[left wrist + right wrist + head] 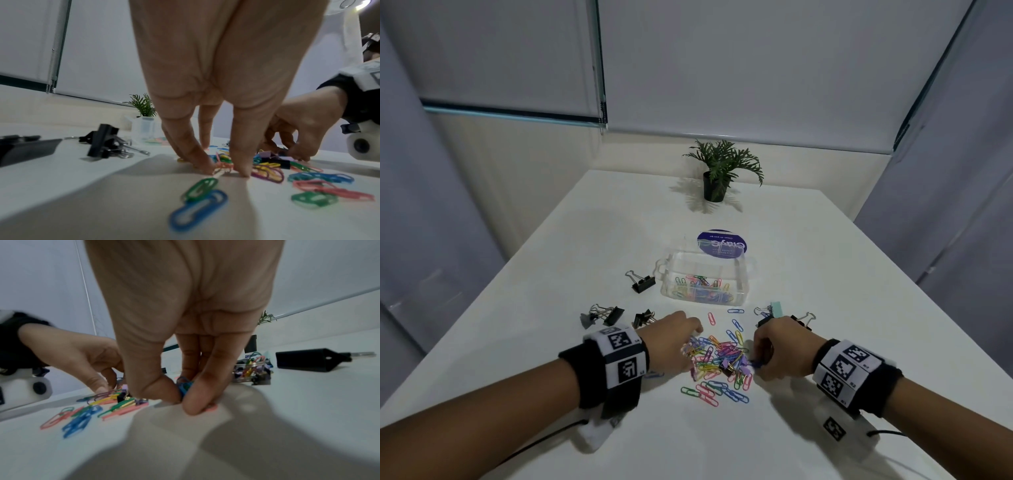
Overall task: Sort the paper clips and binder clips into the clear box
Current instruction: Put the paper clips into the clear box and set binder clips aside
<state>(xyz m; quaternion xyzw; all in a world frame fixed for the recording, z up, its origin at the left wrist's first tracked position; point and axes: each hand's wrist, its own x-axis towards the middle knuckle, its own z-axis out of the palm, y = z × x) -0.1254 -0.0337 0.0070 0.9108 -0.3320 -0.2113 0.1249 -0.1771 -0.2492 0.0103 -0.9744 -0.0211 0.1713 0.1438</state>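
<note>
A heap of coloured paper clips (pixel 720 363) lies on the white table between my hands. My left hand (pixel 688 342) comes down on the heap's left edge. In the left wrist view its thumb and a finger pinch a few pink-orange paper clips (pixel 224 167) against the table. My right hand (pixel 760 359) is at the heap's right edge and pinches blue paper clips (pixel 185 387) between thumb and fingers. The clear box (pixel 739 294) stands open just beyond the heap with several paper clips inside. Black binder clips (pixel 642 282) lie left of the box.
More black binder clips (pixel 604 315) lie behind my left wrist, and a mint one (pixel 776 309) with dark ones behind my right hand. A round purple lid (pixel 721 244) sits behind the box. A potted plant (pixel 717 178) stands at the table's far end.
</note>
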